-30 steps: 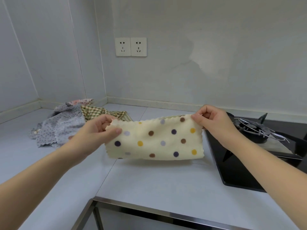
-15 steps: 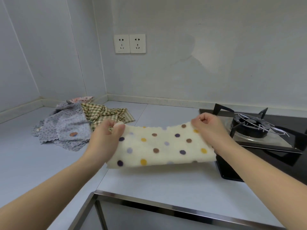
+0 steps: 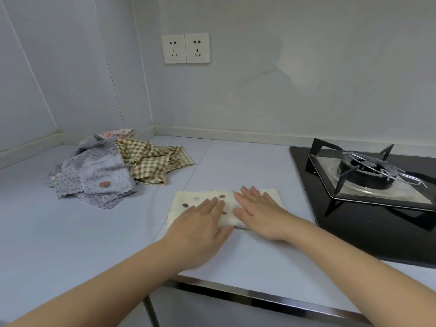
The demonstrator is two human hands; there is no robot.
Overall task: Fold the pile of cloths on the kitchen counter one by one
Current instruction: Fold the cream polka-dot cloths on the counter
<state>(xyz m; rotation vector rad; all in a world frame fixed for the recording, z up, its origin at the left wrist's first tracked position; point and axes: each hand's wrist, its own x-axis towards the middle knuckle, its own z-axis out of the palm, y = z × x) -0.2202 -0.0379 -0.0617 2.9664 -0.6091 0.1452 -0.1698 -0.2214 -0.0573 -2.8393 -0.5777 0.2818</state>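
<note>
Head view
Cloth being worked: a cream polka-dot fleece cloth, already a folded oblong strip, lies flat on the pale grey tabletop, directly beneath the fingers of both hands.
Left hand: the left hand is palm down, its fingers straight and close together. They press the strip's left half and grip nothing.
Right hand: the right hand is also flat, its fingers straight and slightly spread over the right half, with nothing pinched.
Pile: beyond and to the left of the left fingers, well apart from them, lies a rumpled grey dotted cloth with a scalloped edge. A green-and-cream checked cloth touches it on the side nearer the fingers, and a pink dotted cloth peeps out behind.
Progress: judging from the layout, this cloth has had at least one fold and is being smoothed, and a further fold probably remains. At least three cloths in the pile are unfolded, and no finished stack is in view, so the task looks to be at an early stage.
Surroundings: a black glass gas hob with a metal burner stand sits to the right of the right fingers, near the strip's end but apart from it. A white double wall socket is on the wall beyond the fingertips.
Writing: no brand, label or lettering can be read anywhere, and the socket faces are plain.
</note>
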